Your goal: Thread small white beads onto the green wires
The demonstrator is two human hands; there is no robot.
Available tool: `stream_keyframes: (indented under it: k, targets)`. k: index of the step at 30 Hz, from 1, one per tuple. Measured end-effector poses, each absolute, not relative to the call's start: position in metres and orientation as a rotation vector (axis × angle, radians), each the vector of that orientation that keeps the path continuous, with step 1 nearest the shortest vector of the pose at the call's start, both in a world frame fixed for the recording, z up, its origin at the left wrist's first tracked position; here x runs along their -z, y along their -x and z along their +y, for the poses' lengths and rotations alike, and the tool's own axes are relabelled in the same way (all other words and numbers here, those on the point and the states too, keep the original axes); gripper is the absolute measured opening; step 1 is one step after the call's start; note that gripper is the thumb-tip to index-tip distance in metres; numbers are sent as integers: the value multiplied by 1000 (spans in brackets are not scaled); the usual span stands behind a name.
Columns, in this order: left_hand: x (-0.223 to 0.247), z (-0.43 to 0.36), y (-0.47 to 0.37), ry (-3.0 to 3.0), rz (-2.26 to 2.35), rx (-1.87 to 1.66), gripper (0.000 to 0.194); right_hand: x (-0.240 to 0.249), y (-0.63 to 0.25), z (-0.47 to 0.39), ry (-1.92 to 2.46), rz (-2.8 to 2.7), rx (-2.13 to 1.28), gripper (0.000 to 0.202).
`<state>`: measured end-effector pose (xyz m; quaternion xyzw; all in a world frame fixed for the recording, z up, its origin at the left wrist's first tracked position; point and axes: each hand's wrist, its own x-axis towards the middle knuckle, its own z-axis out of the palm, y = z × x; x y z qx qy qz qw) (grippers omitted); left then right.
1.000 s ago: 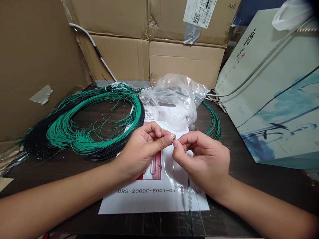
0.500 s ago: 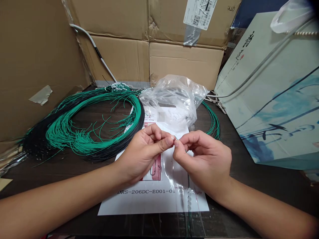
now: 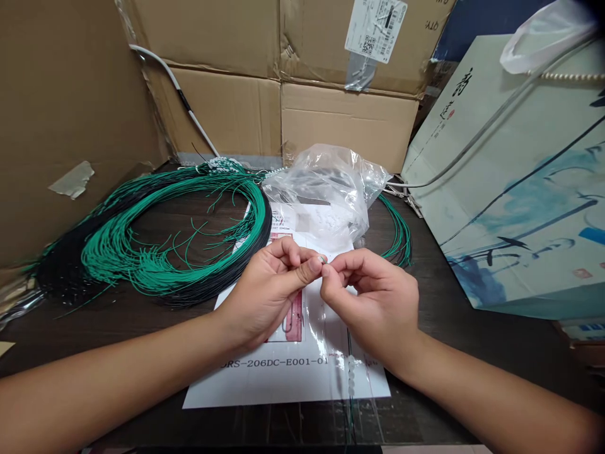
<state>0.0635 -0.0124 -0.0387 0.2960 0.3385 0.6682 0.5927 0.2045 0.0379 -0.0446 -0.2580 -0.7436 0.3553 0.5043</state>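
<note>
My left hand (image 3: pixel 269 290) pinches a small white piece (image 3: pixel 322 259) between thumb and forefinger; a bit of green shows at it. My right hand (image 3: pixel 373 302) is closed in a pinch right against those fingertips, on a thin green wire mostly hidden by the fingers. Under my right hand, dark green wires (image 3: pixel 350 413) hang down over the sheet's front edge. A row of small white round pieces (image 3: pixel 351 375) sits along them. The printed white sheet (image 3: pixel 227 394) lies beneath both hands, with clear plastic film over part of it.
A large coil of green and black wires (image 3: pixel 142 271) lies on the left of the dark table. Behind my hands is a crumpled clear plastic bag (image 3: pixel 326 183), with a smaller green wire bundle (image 3: pixel 397 233) beside it. Cardboard boxes (image 3: pixel 212 107) and a pale paper bag (image 3: pixel 510 157) close in the sides.
The fingertips of both hands have drawn closer together, my right hand shifting slightly left. The green wire between them now shows less. The whole view has shifted a little.
</note>
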Motion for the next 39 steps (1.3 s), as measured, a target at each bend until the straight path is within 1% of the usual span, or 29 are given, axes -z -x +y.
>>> stream_keyframes:
  k: [2,6,15,23,27,32,39]
  targets:
    - [38,-12,-64,-679,767,-1562,30,44,-205,37,601,-1777,-857,9]
    - [36,-12,-65,-635,776,-1519,17,42,-206,36,595,-1768,-816,8]
    - [38,-10,-65,-640,784,-1456,12,40,-208,37,572,-1763,-900,6]
    - [42,-8,-61,-620,771,-1410,14,34,-209,38,607,-1718,-1091,7]
    - [43,-7,-59,-621,771,-1383,15,32,-210,40,637,-1713,-1090,7]
    - [43,-8,-57,-667,760,-1365,12,30,-211,40,644,-1726,-1082,10]
    - [41,-7,-58,-691,793,-1364,14,28,-212,40,652,-1730,-1099,11]
